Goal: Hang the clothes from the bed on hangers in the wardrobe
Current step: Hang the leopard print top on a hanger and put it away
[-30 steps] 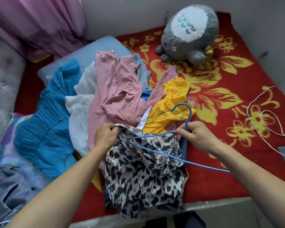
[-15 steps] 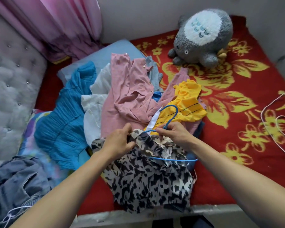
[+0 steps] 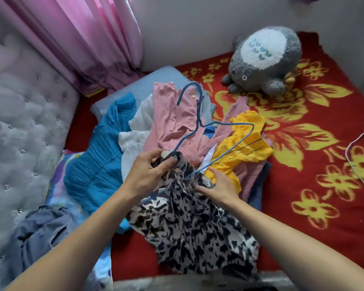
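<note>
Garment (image 3: 198, 227) gripped by left hand (image 3: 147, 173); hanger (image 3: 199, 110) seemingly inside.

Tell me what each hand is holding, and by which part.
The left hand pinches the black-and-white top at its upper edge, where the blue hanger enters. The right hand lies on that top; its grip cannot be told.

Bedroom, home: you face a bed (image 3: 303, 227); probably its tufted headboard (image 3: 25, 133) left, pink curtain (image 3: 88, 38) behind, plush toy (image 3: 263, 59) on top.
</note>
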{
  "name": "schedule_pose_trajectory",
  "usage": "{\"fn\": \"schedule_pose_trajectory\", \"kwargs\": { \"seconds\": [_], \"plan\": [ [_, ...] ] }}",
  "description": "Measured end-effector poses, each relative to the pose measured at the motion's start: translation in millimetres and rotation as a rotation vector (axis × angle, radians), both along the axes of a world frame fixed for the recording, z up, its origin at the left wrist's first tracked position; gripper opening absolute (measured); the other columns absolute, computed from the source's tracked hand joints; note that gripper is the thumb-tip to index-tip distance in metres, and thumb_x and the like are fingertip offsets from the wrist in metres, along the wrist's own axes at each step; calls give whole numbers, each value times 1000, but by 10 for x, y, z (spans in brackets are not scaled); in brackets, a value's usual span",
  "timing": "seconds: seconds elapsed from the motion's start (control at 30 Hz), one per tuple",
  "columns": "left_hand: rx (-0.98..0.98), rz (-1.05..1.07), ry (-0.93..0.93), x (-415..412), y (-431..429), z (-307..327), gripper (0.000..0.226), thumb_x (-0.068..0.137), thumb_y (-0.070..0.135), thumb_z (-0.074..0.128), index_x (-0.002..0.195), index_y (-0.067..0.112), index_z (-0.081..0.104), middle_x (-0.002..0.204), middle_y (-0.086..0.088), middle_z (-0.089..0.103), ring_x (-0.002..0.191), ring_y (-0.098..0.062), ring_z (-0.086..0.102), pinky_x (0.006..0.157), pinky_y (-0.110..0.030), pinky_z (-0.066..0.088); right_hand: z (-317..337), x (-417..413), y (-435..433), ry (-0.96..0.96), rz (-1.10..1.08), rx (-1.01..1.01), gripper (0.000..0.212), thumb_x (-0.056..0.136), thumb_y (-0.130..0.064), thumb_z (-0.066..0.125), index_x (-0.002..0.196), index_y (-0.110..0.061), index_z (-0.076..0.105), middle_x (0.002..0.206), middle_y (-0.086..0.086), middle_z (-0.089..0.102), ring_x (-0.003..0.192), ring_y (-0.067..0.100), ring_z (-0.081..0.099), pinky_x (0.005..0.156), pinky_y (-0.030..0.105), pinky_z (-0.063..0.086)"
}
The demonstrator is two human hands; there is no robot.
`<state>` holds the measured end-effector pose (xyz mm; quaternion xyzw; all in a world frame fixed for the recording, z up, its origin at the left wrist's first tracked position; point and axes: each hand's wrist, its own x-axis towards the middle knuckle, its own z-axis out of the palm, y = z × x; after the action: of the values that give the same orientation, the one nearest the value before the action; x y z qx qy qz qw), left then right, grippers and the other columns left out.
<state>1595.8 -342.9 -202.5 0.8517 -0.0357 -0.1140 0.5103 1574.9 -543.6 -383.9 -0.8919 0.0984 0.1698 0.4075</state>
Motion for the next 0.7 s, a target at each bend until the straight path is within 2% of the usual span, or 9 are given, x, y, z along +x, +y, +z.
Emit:
{"fn": "schedule_pose_trajectory", "kwargs": {
  "seconds": [0.07,0.17,0.23,0.3,0.37,0.43,0.5,0.57,0.7],
  "plan": [
    [-69,-40,19,-55,-10,159,37,79,42,68,90,7,69,89,-31,64,76,-33,62,78,-59,48,134,129,194,-119,-54,34,69,62,-74,54,113,-28,59,107,-1,62,102,19,56,81,35,46],
    [-123,-107,38,-96,64,333,30,85,39,65,92,11,71,92,-26,66,80,-30,61,79,-53,49,292,275,275,-122,18,186,32,78,-44,67,77,-12,66,69,-4,63,68,12,58,57,33,42],
    [-133,-107,36,-84,156,391,20,91,30,63,93,12,71,88,-19,68,80,-22,61,77,-40,49,435,281,191,8,55,429,21,81,-22,68,68,-6,63,58,-1,56,55,14,50,48,37,40],
    [-145,-49,42,-58,272,393,16,93,22,60,90,11,71,82,-6,69,78,-14,62,73,-29,49,683,221,11,84,65,634,8,74,-14,67,72,-10,60,59,-2,54,56,14,47,49,31,37],
    [-163,30,48,-40,379,367,15,94,18,58,87,13,70,76,5,68,73,-7,61,68,-21,48,955,180,-218,179,83,906,31,68,-10,69,99,-13,66,81,4,67,70,15,59,62,29,47],
    [-220,81,93,-37,438,315,13,93,19,58,93,12,70,80,3,69,77,-9,62,71,-23,50,1225,169,-387,255,81,1063,51,71,-20,76,121,-20,64,101,9,69,89,21,65,75,34,52],
    [-306,81,159,-43,442,315,15,91,16,60,100,7,68,88,-5,71,84,-18,65,74,-27,54,1463,214,-374,220,-138,1070,33,83,-42,67,102,-14,69,90,11,70,80,24,66,73,36,53],
    [-364,-7,198,-60,449,353,18,87,9,63,105,4,66,94,-11,71,89,-25,66,76,-29,55,1562,363,-314,138,-577,1068,46,96,-46,49,72,-9,57,64,8,60,58,19,58,65,35,49],
    [-487,-218,261,-169,589,386,32,78,-6,68,107,7,68,102,-11,69,93,-21,66,78,-26,53,1542,603,-488,-19,-901,1271,38,103,-36,37,71,-16,36,43,-4,37,34,9,37,49,23,40]
  ]
}}
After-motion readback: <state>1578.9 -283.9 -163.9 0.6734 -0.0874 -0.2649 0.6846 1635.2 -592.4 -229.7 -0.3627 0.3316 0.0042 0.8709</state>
